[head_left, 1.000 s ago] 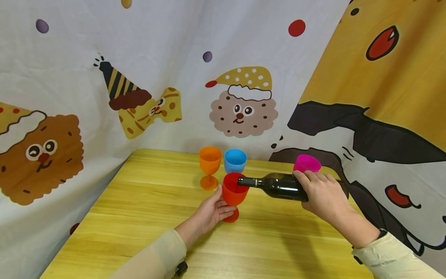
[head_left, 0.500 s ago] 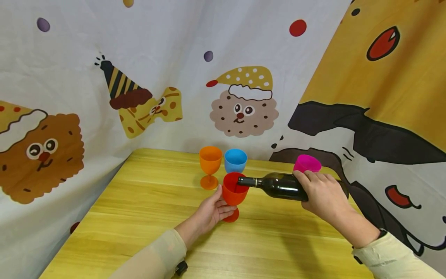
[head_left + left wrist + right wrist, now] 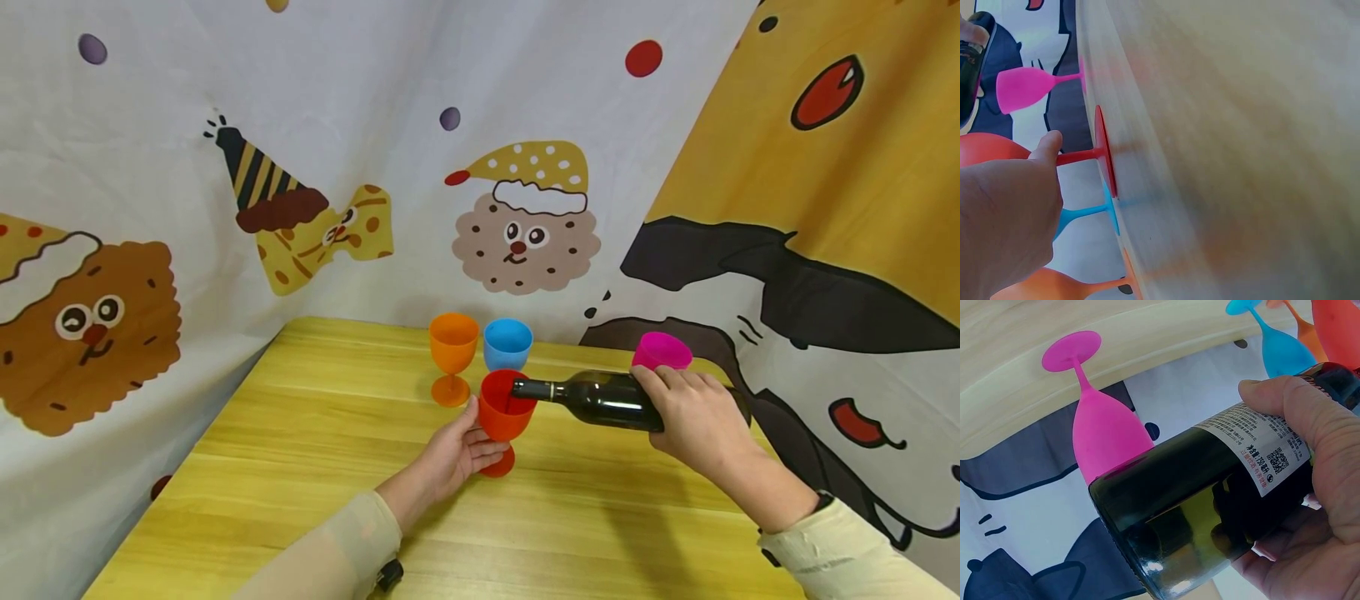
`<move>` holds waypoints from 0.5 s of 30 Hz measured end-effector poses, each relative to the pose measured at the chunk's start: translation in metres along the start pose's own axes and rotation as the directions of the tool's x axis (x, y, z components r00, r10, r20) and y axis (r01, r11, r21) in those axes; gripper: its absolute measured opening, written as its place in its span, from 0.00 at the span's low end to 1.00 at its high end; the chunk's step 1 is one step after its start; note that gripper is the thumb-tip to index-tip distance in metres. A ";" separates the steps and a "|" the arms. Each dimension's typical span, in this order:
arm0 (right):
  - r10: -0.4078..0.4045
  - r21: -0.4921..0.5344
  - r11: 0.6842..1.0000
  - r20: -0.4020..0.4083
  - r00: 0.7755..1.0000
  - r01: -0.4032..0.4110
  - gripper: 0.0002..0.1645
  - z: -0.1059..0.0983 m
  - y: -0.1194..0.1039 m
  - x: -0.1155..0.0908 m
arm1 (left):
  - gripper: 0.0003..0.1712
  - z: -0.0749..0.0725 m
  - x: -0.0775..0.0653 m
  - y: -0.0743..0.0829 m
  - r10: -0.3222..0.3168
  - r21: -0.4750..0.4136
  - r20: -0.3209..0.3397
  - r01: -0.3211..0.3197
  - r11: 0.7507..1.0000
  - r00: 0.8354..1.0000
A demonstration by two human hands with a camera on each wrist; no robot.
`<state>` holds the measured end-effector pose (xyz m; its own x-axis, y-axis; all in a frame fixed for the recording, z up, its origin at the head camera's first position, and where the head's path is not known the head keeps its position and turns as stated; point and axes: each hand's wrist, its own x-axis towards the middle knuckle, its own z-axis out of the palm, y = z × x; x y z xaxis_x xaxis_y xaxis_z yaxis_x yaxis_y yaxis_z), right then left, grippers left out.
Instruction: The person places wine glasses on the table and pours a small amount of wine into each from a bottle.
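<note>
Above the wooden table (image 3: pixel 300 500), the dark bottle (image 3: pixel 603 398) is lying on its side in the right hand's (image 3: pixel 701 417) grip, its long axis running from that hand toward the red goblet (image 3: pixel 502 422). The goblet is standing upright between the hands, nearer the left hand (image 3: pixel 456 454), whose thumb and loosely extended fingers are touching it. The bottle's mouth is overlapping the goblet's opening, a thin dark streak (image 3: pixel 509 405) showing beneath.

Bottle (image 3: pixel 611 400): smooth, glossy dark glass
Bottle label (image 3: pixel 1260 444): printed paper, looking matt
Red goblet (image 3: pixel 504 421), orange goblet (image 3: pixel 453 357), blue goblet (image 3: pixel 506 358), pink goblet (image 3: pixel 1110 437): smooth plastic, faintly shiny
Tabletop (image 3: pixel 300 450): wood-grained, smooth, softly glossy
Backdrop (image 3: pixel 337 100): matt printed cloth, lightly creased
</note>
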<state>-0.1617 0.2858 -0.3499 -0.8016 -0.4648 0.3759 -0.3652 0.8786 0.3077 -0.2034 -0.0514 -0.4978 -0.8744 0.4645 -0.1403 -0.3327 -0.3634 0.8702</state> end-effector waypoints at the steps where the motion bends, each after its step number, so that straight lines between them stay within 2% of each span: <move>1: 0.001 -0.001 1.000 0.000 1.000 -0.001 0.56 0.000 0.000 0.000 | 0.46 0.000 0.000 0.000 -0.001 0.000 -0.001 0.001 1.000 1.000; 15: 0.003 0.000 1.000 -0.012 1.000 -0.003 0.55 0.000 0.001 0.000 | 0.48 0.000 -0.001 0.000 0.008 0.025 0.009 -0.008 1.000 1.000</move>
<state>-0.1622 0.2867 -0.3499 -0.7972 -0.4634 0.3870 -0.3626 0.8800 0.3067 -0.2026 -0.0516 -0.4971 -0.8738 0.4688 -0.1295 -0.3169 -0.3468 0.8828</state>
